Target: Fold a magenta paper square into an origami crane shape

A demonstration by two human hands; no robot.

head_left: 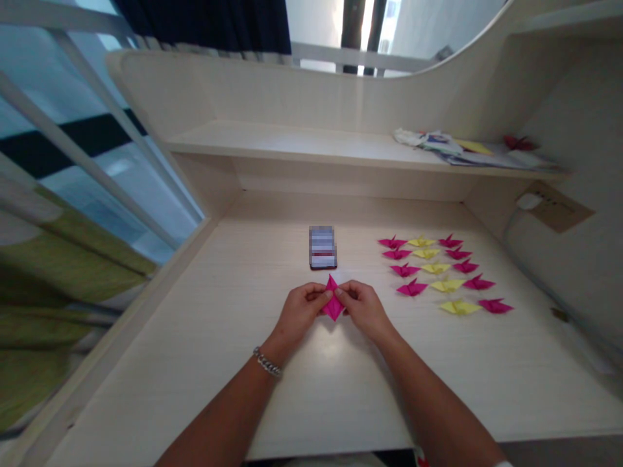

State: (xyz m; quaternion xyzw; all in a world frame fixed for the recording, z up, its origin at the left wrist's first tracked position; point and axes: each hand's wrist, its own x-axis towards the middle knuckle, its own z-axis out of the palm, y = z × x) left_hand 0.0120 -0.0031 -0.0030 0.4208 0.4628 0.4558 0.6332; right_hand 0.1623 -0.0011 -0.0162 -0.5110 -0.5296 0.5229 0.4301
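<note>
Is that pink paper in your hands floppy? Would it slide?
Probably fairly stiff: the pink paper is folded into a pointed diamond and keeps its shape between the left hand and right hand. It looks light, so a push would likely slide it across the smooth desk.

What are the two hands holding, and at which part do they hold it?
Both hands hold one pink folded paper. The left hand pinches its left edge and the right hand its right edge; its top point sticks up free between them.
</note>
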